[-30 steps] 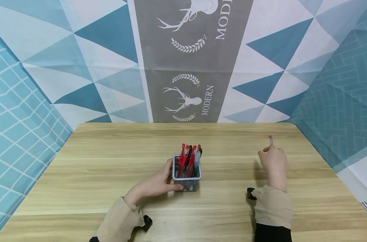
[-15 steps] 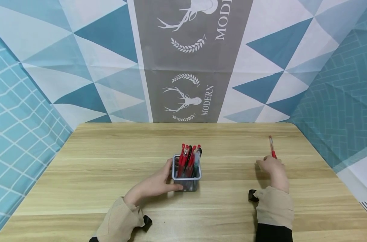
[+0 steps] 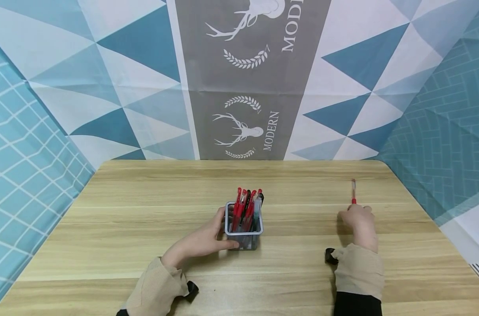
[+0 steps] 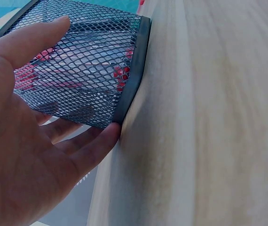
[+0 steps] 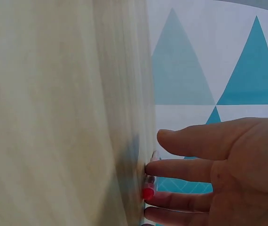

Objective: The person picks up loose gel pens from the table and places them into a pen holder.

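Observation:
A square mesh pen holder stands upright on the wooden table, holding several red and black pens. My left hand grips the holder from its left side. In the left wrist view, the thumb lies over one mesh face and the fingers curl under the opposite side near the base. A single pen with red ends lies on the table at the far right, its near part hidden. Over that part is my right hand; in the right wrist view its straight fingers touch the table around the red pen end, thumb apart.
The wooden table spans the view, with bare surface between the two hands. Patterned cloth hangs behind it, and blue cloth flanks the left side. Both wrists wear beige wraps with small black pieces beside them.
My right hand has drawn back toward me, uncovering more of the pen, then shifted slightly right. The pen has turned to point more straight ahead. My left hand and the holder have stayed put.

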`<state>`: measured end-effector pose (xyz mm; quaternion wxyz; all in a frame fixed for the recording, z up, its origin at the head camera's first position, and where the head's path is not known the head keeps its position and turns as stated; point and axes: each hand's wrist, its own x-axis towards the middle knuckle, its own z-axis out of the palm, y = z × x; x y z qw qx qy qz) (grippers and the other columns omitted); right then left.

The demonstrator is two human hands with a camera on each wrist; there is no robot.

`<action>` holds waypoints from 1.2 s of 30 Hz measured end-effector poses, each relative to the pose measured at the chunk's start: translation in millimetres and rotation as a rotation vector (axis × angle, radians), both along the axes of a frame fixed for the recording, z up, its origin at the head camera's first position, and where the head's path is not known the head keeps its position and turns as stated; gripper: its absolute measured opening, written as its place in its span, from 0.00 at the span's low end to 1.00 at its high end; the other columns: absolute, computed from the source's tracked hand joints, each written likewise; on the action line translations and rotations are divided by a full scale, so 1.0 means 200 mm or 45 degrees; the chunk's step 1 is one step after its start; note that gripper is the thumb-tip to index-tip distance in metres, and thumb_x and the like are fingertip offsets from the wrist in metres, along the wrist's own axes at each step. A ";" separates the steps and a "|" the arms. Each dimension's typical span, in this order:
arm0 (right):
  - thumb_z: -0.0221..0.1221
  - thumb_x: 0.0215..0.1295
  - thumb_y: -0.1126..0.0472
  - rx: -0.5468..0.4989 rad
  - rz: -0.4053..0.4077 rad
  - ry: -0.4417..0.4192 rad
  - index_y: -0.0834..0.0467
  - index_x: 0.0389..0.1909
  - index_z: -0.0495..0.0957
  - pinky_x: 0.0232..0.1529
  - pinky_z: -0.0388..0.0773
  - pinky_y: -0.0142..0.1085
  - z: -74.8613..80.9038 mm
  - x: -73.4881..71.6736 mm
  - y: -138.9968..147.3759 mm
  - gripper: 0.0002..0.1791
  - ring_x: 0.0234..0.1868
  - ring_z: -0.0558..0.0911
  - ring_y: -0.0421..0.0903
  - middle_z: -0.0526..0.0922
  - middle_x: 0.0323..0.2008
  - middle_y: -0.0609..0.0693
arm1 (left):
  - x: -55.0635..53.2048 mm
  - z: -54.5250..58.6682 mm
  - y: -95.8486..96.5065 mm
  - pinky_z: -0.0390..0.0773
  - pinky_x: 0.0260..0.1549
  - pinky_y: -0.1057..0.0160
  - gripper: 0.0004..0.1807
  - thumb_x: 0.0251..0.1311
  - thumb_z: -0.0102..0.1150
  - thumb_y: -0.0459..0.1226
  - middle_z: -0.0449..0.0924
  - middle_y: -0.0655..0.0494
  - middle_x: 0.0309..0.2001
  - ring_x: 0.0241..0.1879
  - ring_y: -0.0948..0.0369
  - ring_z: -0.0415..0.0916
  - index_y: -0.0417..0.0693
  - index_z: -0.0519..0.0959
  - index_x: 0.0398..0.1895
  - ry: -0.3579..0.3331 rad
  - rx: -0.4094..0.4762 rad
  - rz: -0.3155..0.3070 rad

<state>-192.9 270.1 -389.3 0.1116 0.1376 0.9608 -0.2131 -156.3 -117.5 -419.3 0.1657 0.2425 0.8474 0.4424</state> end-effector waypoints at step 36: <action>0.51 0.51 0.64 -0.040 -0.035 -0.031 0.69 0.27 0.70 0.21 0.67 0.37 0.04 0.01 -0.01 0.10 0.24 0.69 0.51 0.70 0.22 0.58 | 0.00 0.00 0.00 0.55 0.63 0.46 0.49 0.47 0.65 0.49 0.64 0.47 0.61 0.62 0.52 0.61 0.57 0.43 0.66 0.002 -0.019 0.018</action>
